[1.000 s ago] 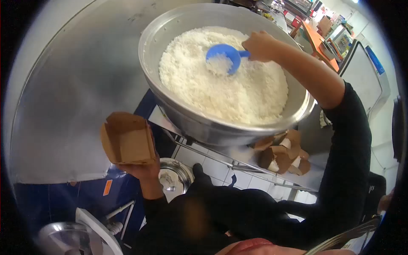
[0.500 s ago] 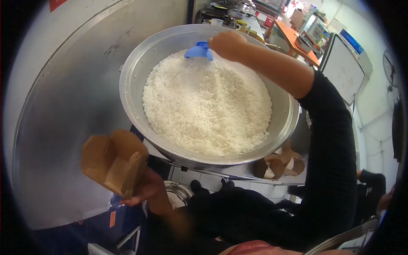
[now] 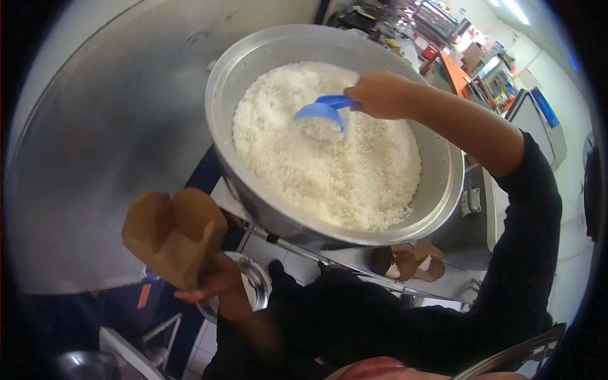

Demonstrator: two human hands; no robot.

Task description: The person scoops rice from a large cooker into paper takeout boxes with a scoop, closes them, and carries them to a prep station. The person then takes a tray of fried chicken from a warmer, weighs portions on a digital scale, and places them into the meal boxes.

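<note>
A large metal pot (image 3: 221, 136) holds a broad bed of white rice (image 3: 342, 180). Over the rice, my right hand (image 3: 383, 95) is closed round the handle of a blue scoop (image 3: 320, 112), whose bowl has rice in it. Down at the left, away from the pot, my left hand (image 3: 221, 278) grips an open brown cardboard takeout box (image 3: 174, 237) from below and the side. The box's flaps stand up, and I see no food in the part of its inside that shows.
Several brown boxes with white contents (image 3: 411, 261) stand beside the pot at its lower right. A metal bowl (image 3: 256, 282) sits low near my left forearm. Against the left side is a large metal surface (image 3: 107, 158). Farther back, a counter carries cookware (image 3: 361, 19).
My right hand has drawn the scoop nearer from the far side of the pot, and rice now shows in it. The camera view has tilted; my left hand still holds the box.
</note>
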